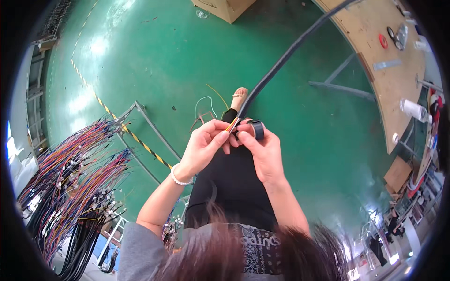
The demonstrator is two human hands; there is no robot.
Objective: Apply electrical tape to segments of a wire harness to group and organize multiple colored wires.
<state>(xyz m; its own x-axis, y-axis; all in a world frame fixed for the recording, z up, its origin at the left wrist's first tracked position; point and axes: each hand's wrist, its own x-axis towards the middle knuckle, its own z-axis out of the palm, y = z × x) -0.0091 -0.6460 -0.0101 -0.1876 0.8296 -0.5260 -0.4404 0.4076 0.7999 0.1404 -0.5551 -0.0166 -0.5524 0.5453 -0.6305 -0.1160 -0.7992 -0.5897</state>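
Note:
In front of my lap, my left hand [202, 146] pinches a small bundle of thin wires [231, 125], orange, white and others, between thumb and fingers. These wires come out of the end of a long dark wrapped cable [281, 63], which runs up to the far right. My right hand [266, 154] is closed round a roll of black tape [258, 130], right beside the point where the wires leave the wrapping. Its fingertips meet the cable end there, but the tape's free end cannot be made out. Loose green wire [205, 98] and yellow wire [218, 93] stick out beyond my left hand.
At right stands a wooden table [365, 42] with a red tape roll [383, 41] and a clear bottle [414, 110]. Many coloured wire bundles [70, 164] hang at left near a metal frame [152, 124]. A cardboard box [226, 8] sits on the green floor ahead.

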